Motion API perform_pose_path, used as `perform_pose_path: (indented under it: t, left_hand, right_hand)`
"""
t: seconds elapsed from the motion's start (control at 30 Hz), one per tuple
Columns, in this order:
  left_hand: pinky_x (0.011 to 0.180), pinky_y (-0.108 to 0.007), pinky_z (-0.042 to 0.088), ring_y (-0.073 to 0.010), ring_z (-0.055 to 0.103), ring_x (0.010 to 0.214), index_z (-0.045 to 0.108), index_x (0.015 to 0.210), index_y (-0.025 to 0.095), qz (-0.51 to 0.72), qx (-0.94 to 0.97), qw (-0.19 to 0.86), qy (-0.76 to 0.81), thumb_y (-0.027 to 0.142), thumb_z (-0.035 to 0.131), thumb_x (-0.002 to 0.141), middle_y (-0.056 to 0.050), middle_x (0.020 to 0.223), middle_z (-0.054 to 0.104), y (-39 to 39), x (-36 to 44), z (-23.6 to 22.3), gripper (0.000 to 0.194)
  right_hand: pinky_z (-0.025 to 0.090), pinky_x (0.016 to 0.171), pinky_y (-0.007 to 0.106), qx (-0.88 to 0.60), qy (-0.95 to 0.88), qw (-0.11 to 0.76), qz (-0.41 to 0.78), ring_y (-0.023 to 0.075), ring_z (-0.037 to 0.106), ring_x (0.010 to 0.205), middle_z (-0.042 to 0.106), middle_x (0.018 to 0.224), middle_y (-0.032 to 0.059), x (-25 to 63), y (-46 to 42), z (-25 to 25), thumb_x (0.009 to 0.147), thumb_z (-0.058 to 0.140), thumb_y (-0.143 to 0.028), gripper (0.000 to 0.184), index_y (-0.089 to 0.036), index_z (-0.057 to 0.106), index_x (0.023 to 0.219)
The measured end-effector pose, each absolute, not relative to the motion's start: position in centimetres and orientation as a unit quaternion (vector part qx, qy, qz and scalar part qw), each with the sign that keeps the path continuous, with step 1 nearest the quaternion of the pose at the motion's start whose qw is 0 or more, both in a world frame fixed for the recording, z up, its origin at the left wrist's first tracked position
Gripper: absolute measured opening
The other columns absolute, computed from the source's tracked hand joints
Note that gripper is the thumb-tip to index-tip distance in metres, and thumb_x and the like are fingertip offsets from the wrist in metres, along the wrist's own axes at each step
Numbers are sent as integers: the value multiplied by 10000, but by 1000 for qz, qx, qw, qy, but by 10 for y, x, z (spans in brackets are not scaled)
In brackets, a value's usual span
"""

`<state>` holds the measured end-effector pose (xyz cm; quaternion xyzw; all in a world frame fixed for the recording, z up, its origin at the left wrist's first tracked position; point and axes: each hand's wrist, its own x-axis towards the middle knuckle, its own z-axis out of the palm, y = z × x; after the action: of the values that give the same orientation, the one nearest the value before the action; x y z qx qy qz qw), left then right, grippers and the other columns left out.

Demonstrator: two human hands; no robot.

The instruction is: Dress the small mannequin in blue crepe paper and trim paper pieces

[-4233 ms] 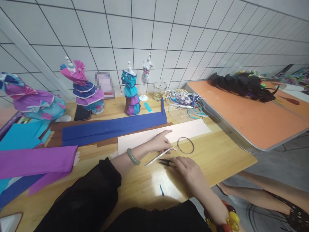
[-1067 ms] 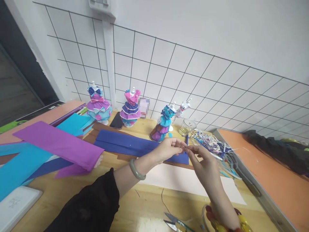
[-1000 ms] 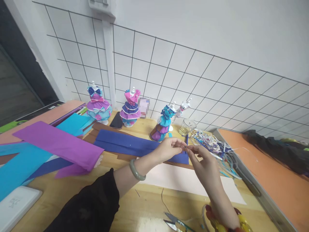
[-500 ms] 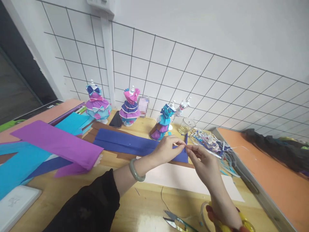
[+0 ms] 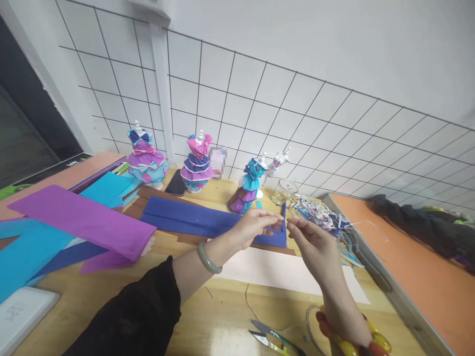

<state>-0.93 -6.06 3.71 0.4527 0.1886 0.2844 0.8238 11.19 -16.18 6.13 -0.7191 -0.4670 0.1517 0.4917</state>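
My left hand (image 5: 256, 228), with a green bangle on its wrist, hovers over the right end of a long dark blue strip of fabric or paper (image 5: 185, 217). Its thumb and forefinger are pinched together at a narrow dark blue piece (image 5: 284, 210); I cannot tell whether they grip it. Just to the right, my right hand (image 5: 313, 242) also has its thumb and forefinger pinched. Anything between those fingertips is too small to make out. Below both hands lies a pale pink strip (image 5: 274, 272). Brown material (image 5: 143, 198) shows beneath the blue strip.
Small dress forms in layered dresses (image 5: 146, 158) stand along the wall grid, near a phone (image 5: 175, 183) and clear jar (image 5: 287, 188). Purple strips (image 5: 81, 217) lie left, tangled scraps (image 5: 319, 212) right. Thread snips (image 5: 272, 338) lie in front, a white box (image 5: 25, 316) front left.
My hands have drawn slightly apart, so a gap shows between the fingertips that were meeting before. The whole view has shifted a little.
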Motion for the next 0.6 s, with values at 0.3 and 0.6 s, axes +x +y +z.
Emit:
perform_pose_path:
  t: [0.3, 0.6]
  left_hand:
    - [656, -246, 408, -128, 575, 765, 697, 798, 113, 304, 483, 800, 184, 285, 671, 675, -76, 817, 652, -61, -7, 35, 212]
    - [693, -260, 435, -132, 583, 742, 713, 829, 126, 339, 564, 724, 206, 264, 617, 719, -61, 787, 676, -64, -5, 35, 201]
  right_hand:
    - [497, 647, 332, -701, -494, 485, 172, 208, 620, 677, 688, 767, 80, 111, -155, 60, 778, 599, -451, 298, -161, 650, 820]
    - [501, 636, 324, -705, -475, 504, 152, 206, 625, 672, 695, 776, 84, 109, -157, 57, 779, 595, -453, 311, -155, 665, 832]
